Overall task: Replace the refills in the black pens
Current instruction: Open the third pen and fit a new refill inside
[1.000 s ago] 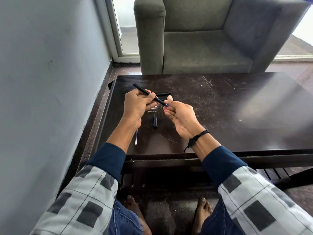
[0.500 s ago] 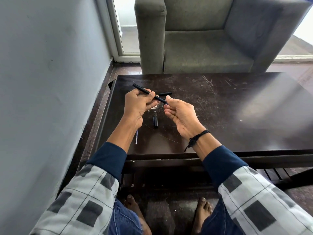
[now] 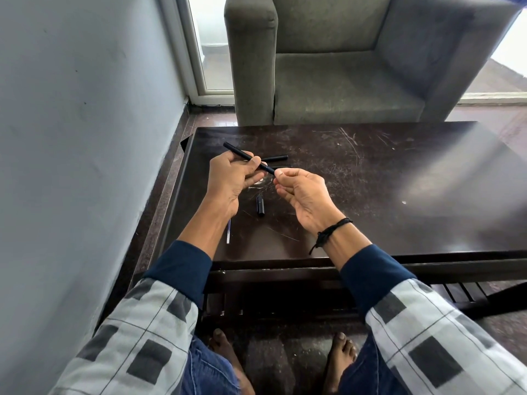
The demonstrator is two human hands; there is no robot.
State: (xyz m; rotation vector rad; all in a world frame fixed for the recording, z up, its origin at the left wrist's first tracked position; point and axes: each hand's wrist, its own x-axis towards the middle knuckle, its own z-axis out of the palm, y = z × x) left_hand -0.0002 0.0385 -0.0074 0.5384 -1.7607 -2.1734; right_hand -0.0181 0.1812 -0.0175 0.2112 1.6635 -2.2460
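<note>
Gripping a black pen [image 3: 239,151] in the curled fingers of the left hand [image 3: 231,181], above the table [image 3: 370,195]; pinching its near end with the right hand [image 3: 305,192]; cap [image 3: 260,206] and refill [image 3: 228,232] lying on it below.

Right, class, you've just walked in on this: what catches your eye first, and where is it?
The left hand grips a black pen slantwise above the dark table, and the right hand pinches its near end. Beneath them on the table lie a black cap and, by the left wrist, a thin clear refill. A grey armchair stands beyond the table.
</note>
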